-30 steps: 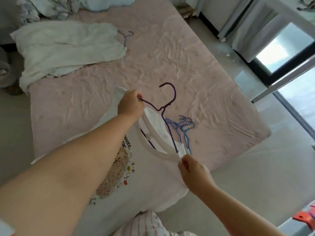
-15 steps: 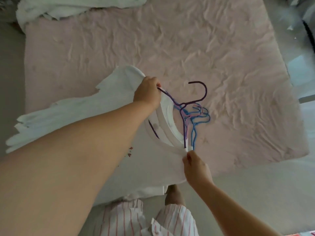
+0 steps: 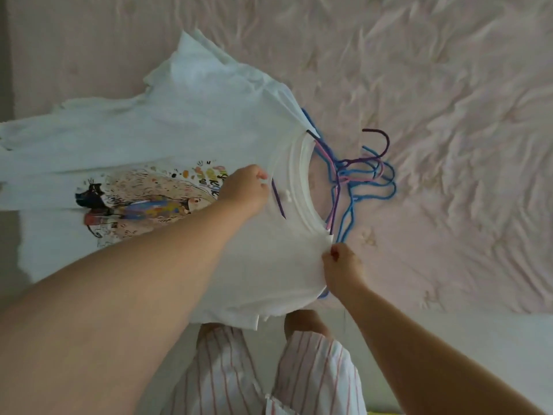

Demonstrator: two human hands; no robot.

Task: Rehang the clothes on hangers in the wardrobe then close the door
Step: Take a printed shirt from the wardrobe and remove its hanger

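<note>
Nearest the collar, her right hand [image 3: 341, 265] pinches the white T-shirt [image 3: 185, 136] at its shoulder; her left hand [image 3: 247, 187] grips the fabric below the neckline. Beyond the collar, on the bed [image 3: 449, 85], spare hangers [image 3: 359, 175] lie tangled and might lift with the purple one.

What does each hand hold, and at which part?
Both hold the white T-shirt: left hand grips its front below the collar, right hand pinches its shoulder beside the collar.

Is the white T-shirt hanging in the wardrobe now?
No, the white T-shirt lies spread on the pink bed, with both hands at its neckline.
</note>
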